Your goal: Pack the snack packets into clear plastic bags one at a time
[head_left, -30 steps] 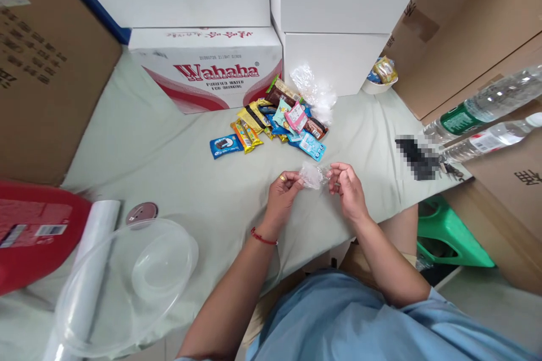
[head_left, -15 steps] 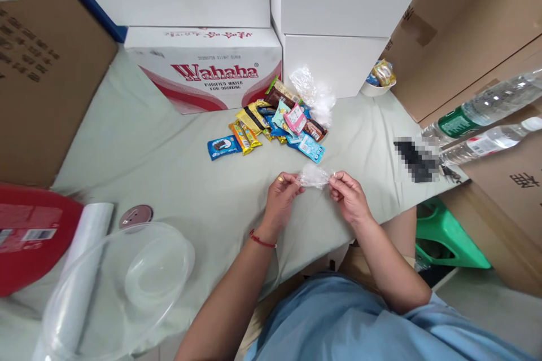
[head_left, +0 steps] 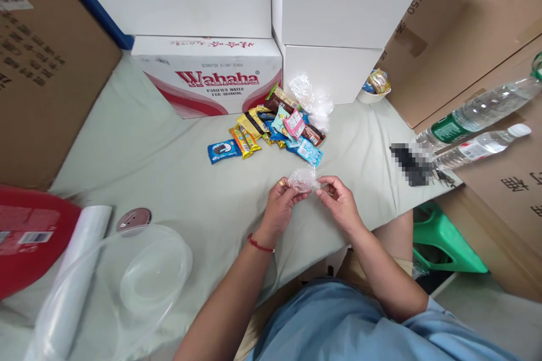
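Observation:
A crumpled piece of clear plastic film, perhaps a thin bag, is held between my two hands above the cloth. My left hand, with a ring and a red string bracelet, pinches its left side. The fingers of my right hand are closed on its right edge. Just beyond lies a pile of wrapped snacks: a light blue packet, a pink packet, a yellow packet and a dark blue packet at the left. More crumpled clear plastic rests behind the pile.
A Wahaha carton and white boxes stand at the back. On the left are a clear plastic basin, a white roll and a red container. Water bottles and a small snack bowl are on the right.
Both hands have come closer together, the right one moving left. The plastic between them is now bunched more to the left. The snack pile is unchanged.

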Motion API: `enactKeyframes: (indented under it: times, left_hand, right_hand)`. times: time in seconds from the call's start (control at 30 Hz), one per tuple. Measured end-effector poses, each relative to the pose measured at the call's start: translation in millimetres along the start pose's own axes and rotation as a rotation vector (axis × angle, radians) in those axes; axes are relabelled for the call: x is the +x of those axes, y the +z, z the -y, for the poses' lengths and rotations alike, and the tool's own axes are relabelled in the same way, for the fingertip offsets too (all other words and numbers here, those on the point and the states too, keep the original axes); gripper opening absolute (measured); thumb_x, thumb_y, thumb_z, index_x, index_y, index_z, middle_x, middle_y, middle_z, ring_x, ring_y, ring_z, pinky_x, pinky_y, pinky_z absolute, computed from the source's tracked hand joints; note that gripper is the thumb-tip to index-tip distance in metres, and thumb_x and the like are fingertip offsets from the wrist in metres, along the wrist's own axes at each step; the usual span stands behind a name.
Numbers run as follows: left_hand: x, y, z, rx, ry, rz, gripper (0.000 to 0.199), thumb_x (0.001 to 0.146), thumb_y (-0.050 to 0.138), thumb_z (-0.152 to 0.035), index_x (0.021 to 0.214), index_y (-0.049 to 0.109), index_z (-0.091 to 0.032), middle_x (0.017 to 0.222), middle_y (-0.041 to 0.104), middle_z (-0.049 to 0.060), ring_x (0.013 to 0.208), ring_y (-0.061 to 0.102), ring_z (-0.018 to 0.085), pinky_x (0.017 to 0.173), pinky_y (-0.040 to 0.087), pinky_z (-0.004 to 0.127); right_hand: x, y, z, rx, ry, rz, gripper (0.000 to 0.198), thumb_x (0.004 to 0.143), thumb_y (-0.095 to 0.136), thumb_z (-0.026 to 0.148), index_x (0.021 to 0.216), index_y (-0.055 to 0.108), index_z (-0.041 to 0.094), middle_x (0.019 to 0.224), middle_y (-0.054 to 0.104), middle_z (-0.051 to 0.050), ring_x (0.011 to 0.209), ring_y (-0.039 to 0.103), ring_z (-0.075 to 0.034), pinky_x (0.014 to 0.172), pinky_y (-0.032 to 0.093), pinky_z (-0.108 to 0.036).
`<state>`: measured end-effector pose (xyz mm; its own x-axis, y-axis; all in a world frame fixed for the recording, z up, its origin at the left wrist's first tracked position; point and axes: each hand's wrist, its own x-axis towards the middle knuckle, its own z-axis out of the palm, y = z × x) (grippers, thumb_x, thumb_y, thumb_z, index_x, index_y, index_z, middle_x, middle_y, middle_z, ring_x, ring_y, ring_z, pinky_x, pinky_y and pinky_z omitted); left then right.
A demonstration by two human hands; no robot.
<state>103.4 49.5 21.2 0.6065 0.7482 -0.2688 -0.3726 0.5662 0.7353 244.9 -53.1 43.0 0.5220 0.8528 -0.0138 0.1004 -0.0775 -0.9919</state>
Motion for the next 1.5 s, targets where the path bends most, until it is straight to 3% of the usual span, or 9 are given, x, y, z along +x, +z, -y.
enactKeyframes:
  times: [0.13, 0.37, 0.5, 0.63, 0.9, 0.97, 1.13, 1.33, 1.5]
  left_hand:
    - [0, 1, 1, 0.024, -0.016, 0.021, 0.035, 0.067, 0.084, -0.031, 0.079, 0.052, -0.021, 0.081, 0.072, -0.002, 0.078, 0.074, 0.017, 0.075, 0.057, 0.030]
    - [-2, 4, 2, 0.053, -0.018, 0.065, 0.036, 0.067, 0.085, -0.029, 0.077, 0.052, -0.020, 0.081, 0.069, -0.003, 0.076, 0.070, 0.013, 0.075, 0.055, 0.028]
    - [-2, 2, 0, 0.047, -0.051, 0.079, 0.037, 0.066, 0.087, -0.029, 0.076, 0.052, -0.021, 0.076, 0.064, -0.005, 0.068, 0.064, 0.010, 0.071, 0.054, 0.026]
    - [0, -1, -3, 0.020, -0.065, 0.111, 0.040, 0.065, 0.088, -0.029, 0.075, 0.049, -0.022, 0.072, 0.058, -0.006, 0.064, 0.058, 0.008, 0.070, 0.054, 0.026]
    - [-3, 0, 3, 0.197, 0.107, 0.102, 0.045, 0.064, 0.088, -0.029, 0.102, 0.065, -0.023, 0.106, 0.071, 0.002, 0.085, 0.062, 0.013, 0.070, 0.049, 0.022]
    - [-3, -1, 5, 0.243, 0.100, 0.126, 0.038, 0.068, 0.087, -0.033, 0.099, 0.067, -0.022, 0.094, 0.070, 0.002, 0.077, 0.060, 0.013, 0.066, 0.047, 0.023]
    - [-6, -5, 5, 0.523, 0.327, -0.059, 0.017, 0.073, 0.080, -0.023, 0.083, 0.066, -0.022, 0.075, 0.064, -0.002, 0.067, 0.055, 0.013, 0.066, 0.043, 0.026]
    - [-9, -4, 6, 0.701, 0.514, -0.046, 0.012, 0.077, 0.074, -0.015, 0.074, 0.065, -0.024, 0.079, 0.064, 0.000, 0.071, 0.053, 0.016, 0.071, 0.041, 0.029]
    - [0, -8, 11, 0.463, 0.411, -0.189, 0.022, 0.077, 0.080, -0.023, 0.077, 0.058, -0.023, 0.078, 0.063, -0.002, 0.072, 0.054, 0.014, 0.071, 0.043, 0.026]
  right_hand:
    - [0, -5, -3, 0.046, -0.020, -0.037, 0.028, 0.093, 0.073, 0.053, 0.091, 0.071, 0.025, 0.100, 0.066, -0.003, 0.070, 0.052, -0.014, 0.062, 0.045, -0.029]
    - [-5, -3, 6, -0.022, -0.108, -0.033, 0.037, 0.082, 0.084, 0.054, 0.103, 0.070, 0.027, 0.107, 0.066, -0.004, 0.086, 0.059, -0.019, 0.077, 0.052, -0.032]
    - [3, -9, 7, 0.133, 0.003, -0.153, 0.030, 0.085, 0.079, 0.053, 0.088, 0.068, 0.026, 0.076, 0.058, 0.002, 0.068, 0.052, -0.015, 0.064, 0.045, -0.029]
    - [9, -27, 11, 0.307, 0.120, -0.195, 0.034, 0.072, 0.087, 0.049, 0.084, 0.064, 0.026, 0.070, 0.053, 0.003, 0.064, 0.048, -0.014, 0.055, 0.040, -0.026]
    - [0, -34, 13, 0.273, 0.150, -0.024, 0.038, 0.074, 0.088, 0.051, 0.081, 0.063, 0.025, 0.068, 0.055, 0.003, 0.062, 0.052, -0.014, 0.055, 0.045, -0.027]
    - [2, -31, 7, 0.266, 0.144, -0.013, 0.039, 0.073, 0.089, 0.053, 0.084, 0.064, 0.025, 0.075, 0.061, 0.002, 0.068, 0.057, -0.015, 0.061, 0.051, -0.028]
    - [8, -24, -4, 0.240, 0.183, -0.257, 0.053, 0.071, 0.085, 0.069, 0.089, 0.064, 0.025, 0.094, 0.068, -0.002, 0.076, 0.060, -0.015, 0.060, 0.054, -0.026]
    - [7, -10, 2, 0.021, 0.109, 0.032, 0.049, 0.080, 0.079, 0.068, 0.101, 0.073, 0.025, 0.099, 0.074, -0.006, 0.091, 0.066, -0.021, 0.073, 0.054, -0.030]
    - [14, -7, -10, 0.083, 0.131, -0.085, 0.036, 0.079, 0.082, 0.057, 0.084, 0.069, 0.024, 0.071, 0.060, 0.003, 0.061, 0.050, -0.014, 0.057, 0.044, -0.027]
